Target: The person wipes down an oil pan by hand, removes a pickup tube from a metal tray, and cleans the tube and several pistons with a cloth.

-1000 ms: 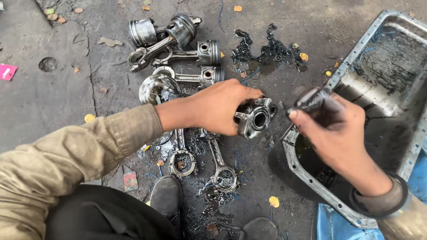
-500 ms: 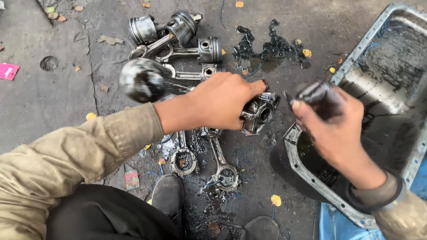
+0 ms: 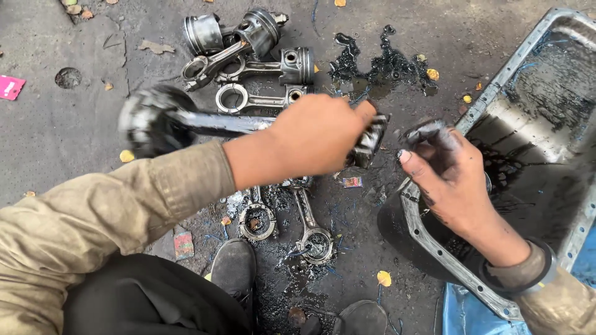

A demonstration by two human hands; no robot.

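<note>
My left hand (image 3: 313, 133) grips an oily piston with its connecting rod (image 3: 205, 121), lifted off the ground and lying across the view; the rod's big end is blurred at the left and the piston head (image 3: 371, 141) shows at my fingertips. My right hand (image 3: 453, 180), smeared with black oil, is curled around a small dark object (image 3: 423, 131) just right of the piston head, above the rim of a metal oil pan (image 3: 434, 248). Which object it is I cannot tell.
Several more pistons with connecting rods (image 3: 248, 46) lie on the oily concrete beyond my hands, and two rods (image 3: 310, 232) lie below them. A black oil puddle (image 3: 385, 62) spreads at the top. My shoes (image 3: 233, 270) are at the bottom, a pink scrap (image 3: 9, 87) far left.
My left hand has lifted the piston off the ground and swung it level, the rod's big end moving up and left. The right hand stays beside it at the pan's rim.
</note>
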